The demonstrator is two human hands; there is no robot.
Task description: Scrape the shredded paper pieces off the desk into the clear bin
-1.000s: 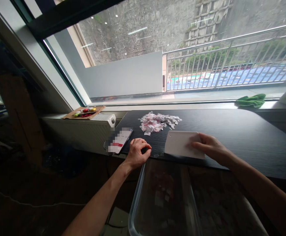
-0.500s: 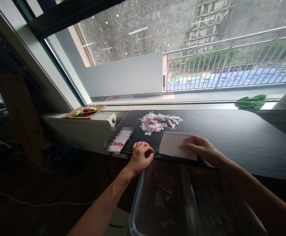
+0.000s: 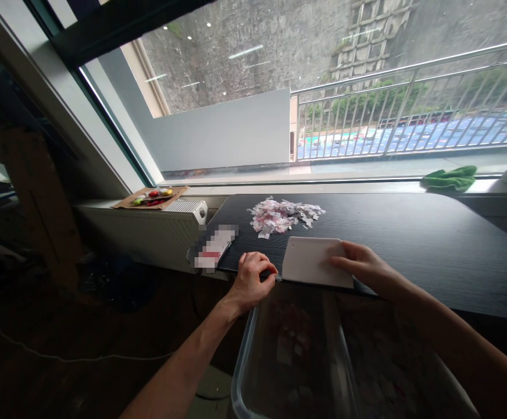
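At the front edge of the black table (image 3: 393, 233), my right hand (image 3: 358, 262) grips the right end of a pale, flat card (image 3: 308, 259) with a small hole near its upper left corner. The card lies flat or nearly so. Just left of it, my left hand (image 3: 253, 276) has thumb and forefinger pinched on a tiny pale scrap (image 3: 278, 279), probably paper. Beyond the card is a loose heap of torn paper pieces (image 3: 275, 216), white and pinkish. Below the table edge stands a clear plastic bin (image 3: 241, 372) with more paper pieces inside.
A phone-like item (image 3: 214, 247), blurred out, lies at the table's left edge. To the left is a radiator (image 3: 140, 233) with a piece of cardboard (image 3: 125, 202) and small colourful items on top. A green cloth (image 3: 449, 178) rests on the sill by the window.
A tiny pale scrap now shows at my left fingertips, beside the card's left edge. The card has turned slightly and its near edge sits a little lower. The paper heap looks the same.
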